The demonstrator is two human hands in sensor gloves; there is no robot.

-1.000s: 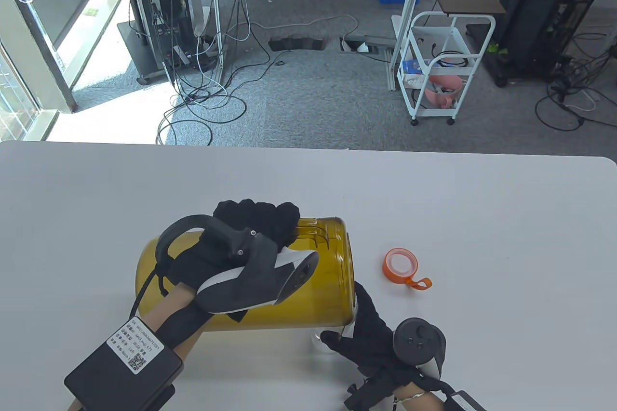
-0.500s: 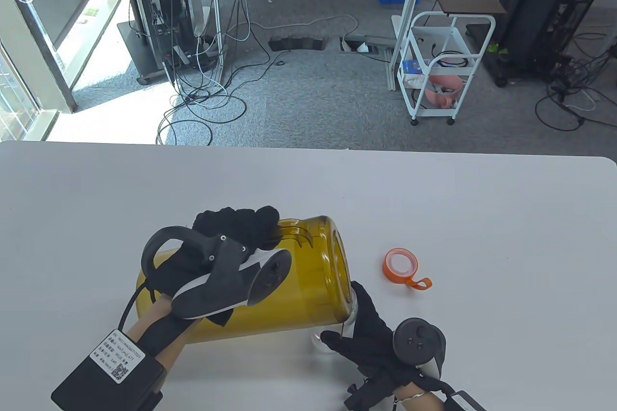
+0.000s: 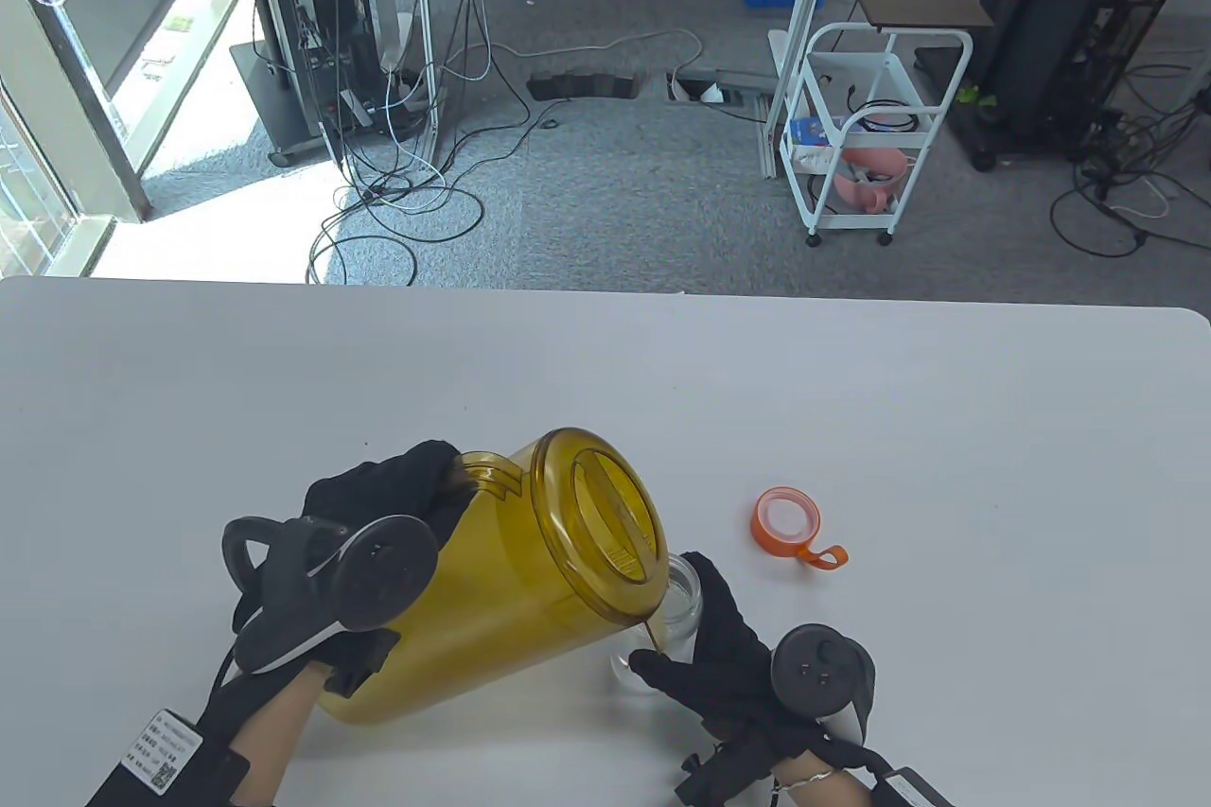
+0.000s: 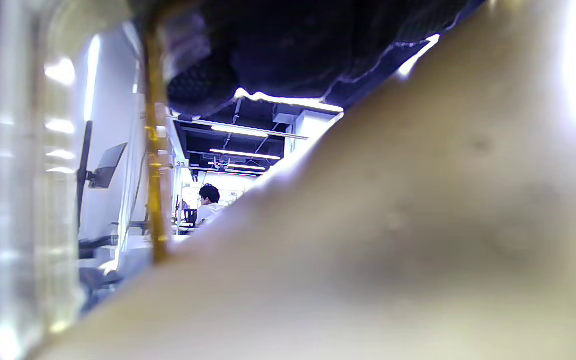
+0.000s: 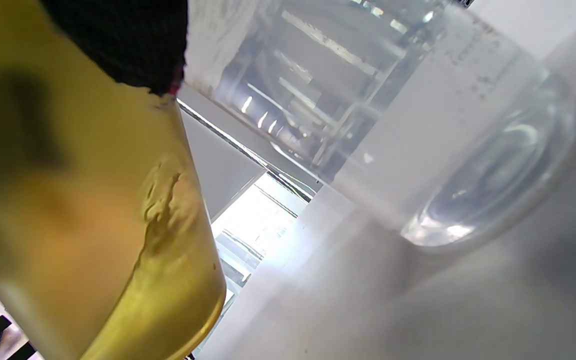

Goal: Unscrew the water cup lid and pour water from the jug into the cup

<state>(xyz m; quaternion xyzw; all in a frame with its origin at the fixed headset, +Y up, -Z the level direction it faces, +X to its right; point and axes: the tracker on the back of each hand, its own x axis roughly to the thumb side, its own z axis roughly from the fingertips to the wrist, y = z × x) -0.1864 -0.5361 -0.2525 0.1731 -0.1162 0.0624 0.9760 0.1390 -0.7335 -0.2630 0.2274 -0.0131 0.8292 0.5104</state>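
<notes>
A large amber jug (image 3: 492, 608) is tilted to the right, its lidded top (image 3: 601, 518) facing up and its spout just above the clear cup (image 3: 679, 604). A thin line runs from the spout down into the cup. My left hand (image 3: 383, 490) grips the jug's handle on its far side. My right hand (image 3: 710, 641) is wrapped round the cup, which stands on the table. The orange cup lid (image 3: 787, 518) lies apart to the right. The left wrist view is filled by the blurred jug wall (image 4: 418, 225). The right wrist view has the cup (image 5: 393, 125) beside the jug (image 5: 68, 210).
The white table (image 3: 946, 429) stretches to the right and back of the hands. Beyond its far edge are a carpeted floor with cables and a white trolley (image 3: 870, 135).
The jug has swung from lying nearly level to a more upright tilt, its lid now turned upward. My left hand has moved down and left with it. The right hand and cup have stayed put.
</notes>
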